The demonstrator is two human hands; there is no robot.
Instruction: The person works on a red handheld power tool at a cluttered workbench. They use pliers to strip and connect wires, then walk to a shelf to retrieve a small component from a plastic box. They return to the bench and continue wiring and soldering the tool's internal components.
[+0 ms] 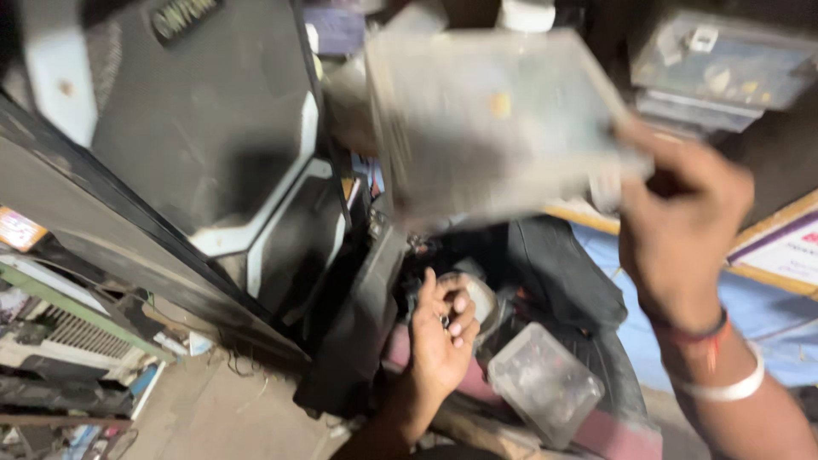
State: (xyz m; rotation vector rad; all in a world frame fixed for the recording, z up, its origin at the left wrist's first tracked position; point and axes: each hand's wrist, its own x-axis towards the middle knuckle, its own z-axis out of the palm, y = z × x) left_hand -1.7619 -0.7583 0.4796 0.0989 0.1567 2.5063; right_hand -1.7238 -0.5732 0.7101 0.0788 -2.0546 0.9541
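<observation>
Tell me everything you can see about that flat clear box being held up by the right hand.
The flat clear box looks like scuffed, cloudy see-through plastic, wide and shallow, with a small yellowish patch showing through near its middle. It is blurred, so its contents and any lid seam cannot be made out. It is lifted high and tilted, above the dark clutter below. The right hand grips its lower right corner, thumb on the near face. Nothing else visibly touches it.

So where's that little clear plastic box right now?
In the head view, the clear plastic box lies low, right of centre, just right of the left hand and below the raised right hand.
</observation>
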